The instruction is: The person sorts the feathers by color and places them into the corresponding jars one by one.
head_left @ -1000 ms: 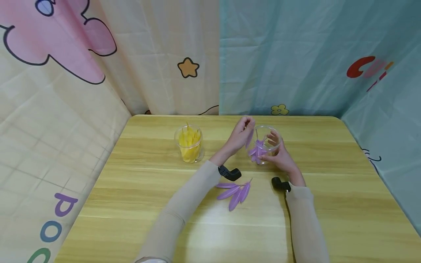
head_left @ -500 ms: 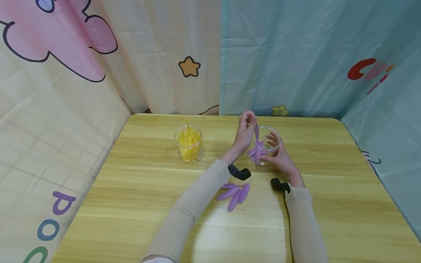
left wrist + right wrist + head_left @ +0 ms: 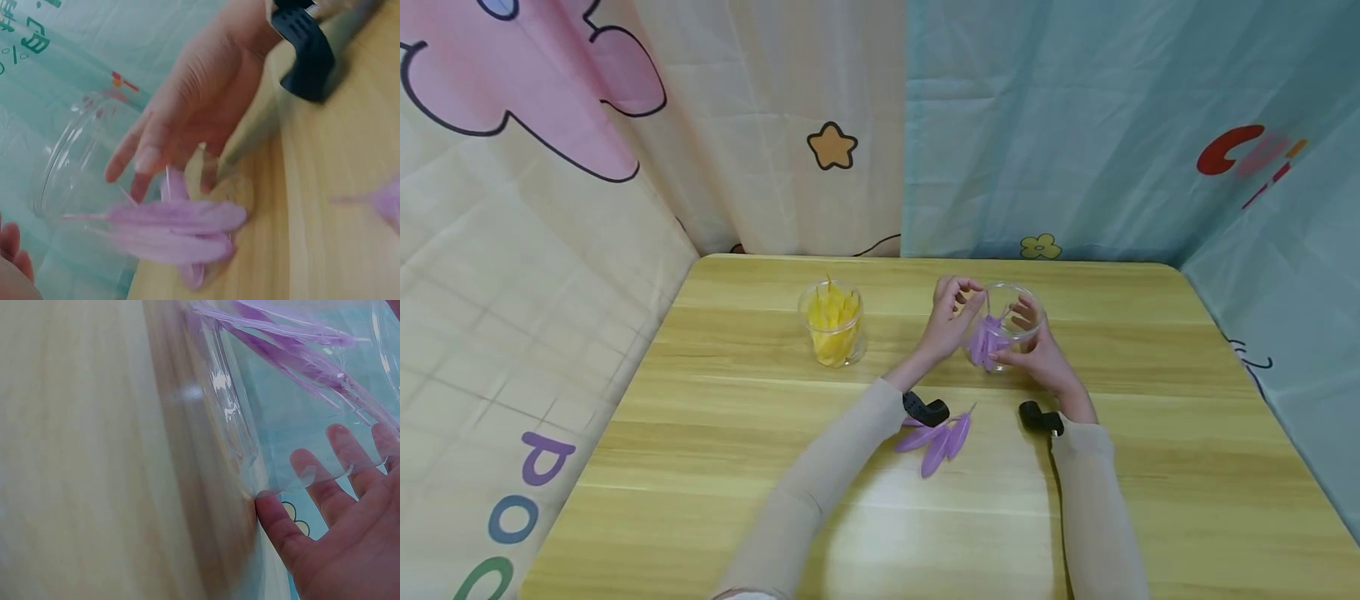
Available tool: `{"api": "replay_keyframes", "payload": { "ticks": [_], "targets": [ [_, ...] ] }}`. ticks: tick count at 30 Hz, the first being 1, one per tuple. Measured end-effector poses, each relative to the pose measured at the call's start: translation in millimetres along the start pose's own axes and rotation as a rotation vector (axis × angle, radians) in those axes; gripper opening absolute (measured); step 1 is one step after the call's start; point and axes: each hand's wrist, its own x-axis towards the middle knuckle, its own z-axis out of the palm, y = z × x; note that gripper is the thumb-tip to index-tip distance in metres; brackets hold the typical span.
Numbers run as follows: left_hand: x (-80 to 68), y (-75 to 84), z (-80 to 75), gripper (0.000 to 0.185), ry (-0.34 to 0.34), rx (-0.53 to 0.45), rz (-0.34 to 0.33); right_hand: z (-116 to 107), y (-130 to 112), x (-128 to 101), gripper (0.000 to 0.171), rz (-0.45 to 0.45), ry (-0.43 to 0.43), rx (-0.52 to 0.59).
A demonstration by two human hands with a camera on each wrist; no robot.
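My right hand (image 3: 1043, 354) grips a clear plastic cup (image 3: 1018, 335) from its right side, thumb in front and fingers behind. Several purple feathers (image 3: 988, 340) stand inside it, quills upward. In the right wrist view, fingertips (image 3: 304, 464) press on the cup's transparent wall (image 3: 232, 425). Beside the left rim is my left hand (image 3: 949, 323), with loosely bent fingers and nothing visible between them. Only some fingertips (image 3: 9, 240) of that hand show in the left wrist view, apart from the feathers (image 3: 169, 228), which look blurred there.
Left of the hands stands another clear cup (image 3: 853, 354) filled with yellow feathers (image 3: 829, 315). Several loose purple feathers (image 3: 934, 454) lie fanned out on the wooden table (image 3: 715, 467), partly under the left wrist's black device (image 3: 927, 410). Printed curtains (image 3: 760, 125) surround the table.
My left hand brought a purple feather over the cup and let it go inside. Its fingers have loosened, and the hand has moved slightly down and left. My right hand keeps its grip.
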Motion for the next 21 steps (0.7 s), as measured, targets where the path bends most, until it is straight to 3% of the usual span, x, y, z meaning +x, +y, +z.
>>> {"api": "replay_keyframes", "payload": {
  "ticks": [2,4,9,13,16,21],
  "targets": [
    [-5.4,-1.0,-6.1,0.015,-0.047,0.071,0.003,-1,1,0,0.096,0.003,0.001,0.0],
    [-9.6,-13.3,-10.1,0.014,-0.115,0.172,0.007,-1,1,1,0.096,0.01,0.003,-0.003],
    [-30.9,-19.7,-23.8,0.015,-0.403,0.484,-0.009,0,-2,1,0.095,0.009,0.005,-0.03],
    [-49.7,-21.2,-33.6,0.019,-0.617,0.641,-0.03,1,-3,0,0.097,-0.003,0.003,-0.037],
    [-60.4,-21.8,-38.4,0.023,-0.703,0.716,-0.015,1,-4,0,0.097,-0.006,0.011,-0.036],
    [-69.4,-22.4,-40.3,0.027,-0.754,0.773,0.016,1,-4,1,0.097,0.004,0.017,-0.026]
  ]
}}
